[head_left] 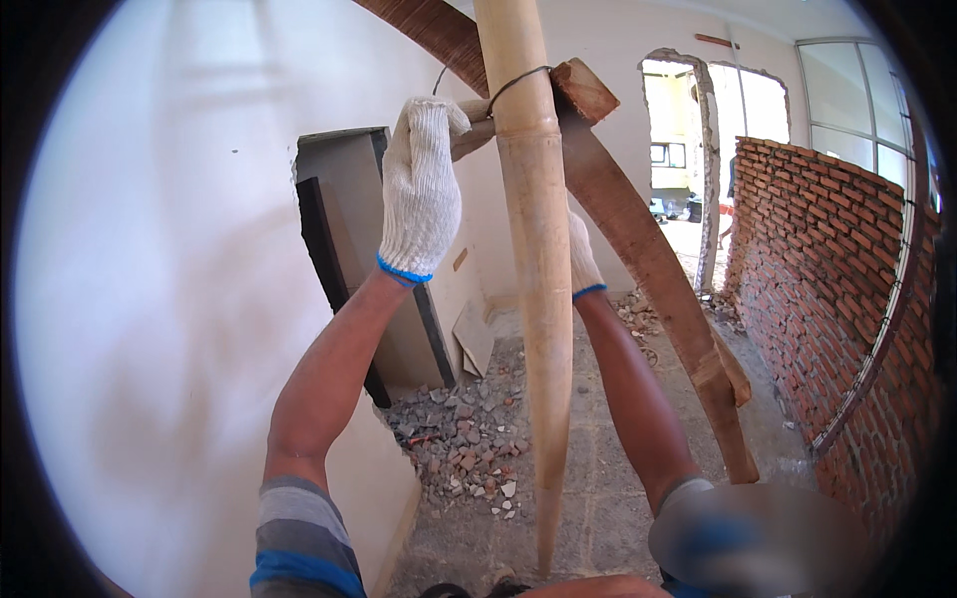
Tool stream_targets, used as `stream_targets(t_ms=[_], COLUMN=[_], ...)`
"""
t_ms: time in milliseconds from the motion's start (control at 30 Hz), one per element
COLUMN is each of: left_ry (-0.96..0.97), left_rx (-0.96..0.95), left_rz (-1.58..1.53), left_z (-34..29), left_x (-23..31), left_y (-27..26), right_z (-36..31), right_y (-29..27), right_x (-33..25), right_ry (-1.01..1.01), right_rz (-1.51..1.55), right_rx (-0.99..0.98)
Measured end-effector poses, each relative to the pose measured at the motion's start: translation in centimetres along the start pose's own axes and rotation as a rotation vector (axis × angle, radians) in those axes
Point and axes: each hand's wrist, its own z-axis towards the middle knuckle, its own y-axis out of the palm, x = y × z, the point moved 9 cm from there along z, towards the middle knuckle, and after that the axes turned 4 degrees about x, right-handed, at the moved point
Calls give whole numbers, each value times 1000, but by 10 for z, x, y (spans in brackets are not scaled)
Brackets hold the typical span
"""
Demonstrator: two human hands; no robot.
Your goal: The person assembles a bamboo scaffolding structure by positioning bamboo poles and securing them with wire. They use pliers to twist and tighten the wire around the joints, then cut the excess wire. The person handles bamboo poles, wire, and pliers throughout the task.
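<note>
A pale bamboo pole [533,249] stands upright in front of me. Behind it, a wooden crosspiece [586,92] meets a long brown wooden plank [638,224] that slants down to the right. Dark wire [518,80] loops round the pole at this joint, and a loose end sticks up above my left glove. My left hand [424,184], in a white knitted glove with a blue cuff, is raised left of the pole, its fingers curled closed at the wire beside the crosspiece. My right hand [581,254], gloved alike, reaches behind the pole; its fingers are hidden.
Broken rubble [464,439] lies on the dusty floor by a rough wall opening [344,229] at left. A partly built brick wall [827,269] stands at right. Beyond it are a broken-out doorway [710,179] and a glazed frame [847,95]. A white wall [169,299] fills the left.
</note>
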Motion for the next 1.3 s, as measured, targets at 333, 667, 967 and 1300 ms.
stream_targets(t_ms=[333,667,967,1300], left_ry=[-12,122,-25,-110], left_rx=[-37,-9,-11,47], left_rz=[-13,181,-97,-385], left_z=[-4,-17,-17,47], left_x=[0,11,21,33], left_y=[-6,-1,-6,-12], right_z=[16,64,57,29], right_y=[17,-7,-23,-39], right_x=[5,-1,-11,-19], right_ry=[-14,-66,-92,-94], right_rz=[-54,-155,-203,-273], right_rx=[71,88,57,33])
